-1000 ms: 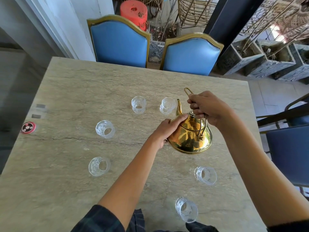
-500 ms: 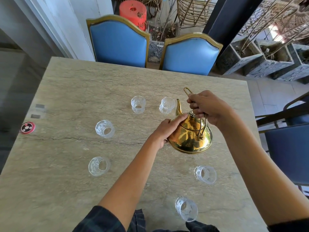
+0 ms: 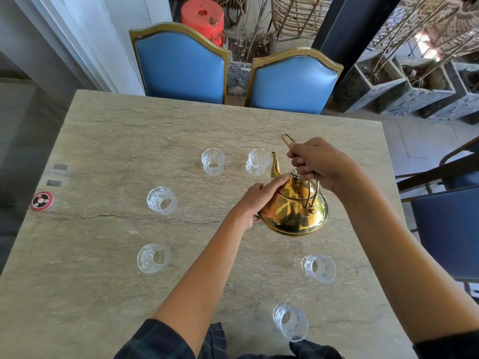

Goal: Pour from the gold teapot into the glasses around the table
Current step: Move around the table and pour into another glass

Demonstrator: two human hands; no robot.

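Note:
The gold teapot (image 3: pixel 294 211) is lifted over the right half of the stone table (image 3: pixel 129 141), its spout beside the far-right glass (image 3: pixel 257 162). My right hand (image 3: pixel 320 164) grips the wire handle from above. My left hand (image 3: pixel 255 200) presses against the pot's left side, fingers on the lid rim. Several clear textured glasses stand in a ring: one far left of the pair (image 3: pixel 213 161), one at mid left (image 3: pixel 161 200), one near left (image 3: pixel 154 258), one near right (image 3: pixel 318 268), one at the front edge (image 3: pixel 290 321).
Two blue gold-framed chairs (image 3: pixel 181 66) (image 3: pixel 293 81) stand at the far edge, another blue chair (image 3: pixel 451 229) on the right. A round red-and-black disc (image 3: pixel 42 200) lies at the table's left edge. Stone planters (image 3: pixel 375 86) and a red stool (image 3: pixel 202 18) sit beyond.
The teapot and both hands have stayed almost in place; the pot has tipped very slightly, with the spout still next to the far-right glass.

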